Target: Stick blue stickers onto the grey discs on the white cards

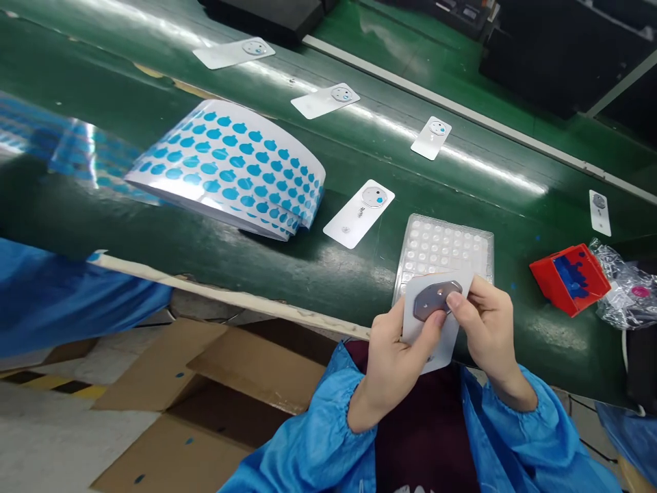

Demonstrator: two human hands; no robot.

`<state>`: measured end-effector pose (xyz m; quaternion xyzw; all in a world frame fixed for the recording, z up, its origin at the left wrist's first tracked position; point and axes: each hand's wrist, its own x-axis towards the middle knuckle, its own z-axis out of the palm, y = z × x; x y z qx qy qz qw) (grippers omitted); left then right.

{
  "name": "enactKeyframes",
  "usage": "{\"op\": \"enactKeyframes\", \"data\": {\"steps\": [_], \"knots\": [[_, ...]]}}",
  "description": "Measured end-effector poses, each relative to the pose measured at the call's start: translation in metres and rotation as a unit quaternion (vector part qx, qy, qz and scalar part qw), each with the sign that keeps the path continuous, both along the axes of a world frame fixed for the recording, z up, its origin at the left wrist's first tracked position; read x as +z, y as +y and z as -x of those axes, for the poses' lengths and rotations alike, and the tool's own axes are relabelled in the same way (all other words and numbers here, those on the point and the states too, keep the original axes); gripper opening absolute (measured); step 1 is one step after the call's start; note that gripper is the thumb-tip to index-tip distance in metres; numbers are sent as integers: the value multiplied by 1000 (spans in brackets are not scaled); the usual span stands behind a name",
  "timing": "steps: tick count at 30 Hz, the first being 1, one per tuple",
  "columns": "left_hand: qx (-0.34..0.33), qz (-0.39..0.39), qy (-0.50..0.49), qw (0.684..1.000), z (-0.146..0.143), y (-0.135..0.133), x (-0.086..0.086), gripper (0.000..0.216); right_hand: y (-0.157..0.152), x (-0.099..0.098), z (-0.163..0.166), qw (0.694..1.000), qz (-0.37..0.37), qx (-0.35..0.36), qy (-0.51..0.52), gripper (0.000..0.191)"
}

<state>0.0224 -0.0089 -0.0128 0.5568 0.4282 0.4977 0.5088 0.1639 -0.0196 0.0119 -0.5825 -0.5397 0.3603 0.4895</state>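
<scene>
My left hand (393, 359) grips a white card (417, 322) from below, thumb pressed on its face. A grey hexagonal metal piece (435, 300) lies on the card's upper part. My right hand (487, 325) pinches the right edge of that piece and card with its fingertips. Both hands hover over the near edge of the green conveyor belt (359, 267). Just behind them lies a clear blister tray (444, 250) of small round parts.
Several finished white cards with round pieces (359, 212) lie spaced along the belt. A curled stack of sheets with blue stickers (230, 164) sits at left. A red box (569, 277) and plastic bag (623, 287) stand at right. An open cardboard box (230, 390) is below.
</scene>
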Motion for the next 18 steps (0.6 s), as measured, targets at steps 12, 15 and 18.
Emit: {"op": "enactKeyframes", "data": {"steps": [12, 15, 18], "knots": [[29, 8, 37, 999, -2, -4, -1, 20, -2, 0, 15, 998, -2, -45, 55, 19], [37, -1, 54, 998, -2, -6, -3, 18, -2, -4, 18, 996, -13, -50, 78, 18], [48, -6, 64, 997, -3, -7, -5, 19, -1, -8, 18, 995, -22, -39, 94, 16]]}}
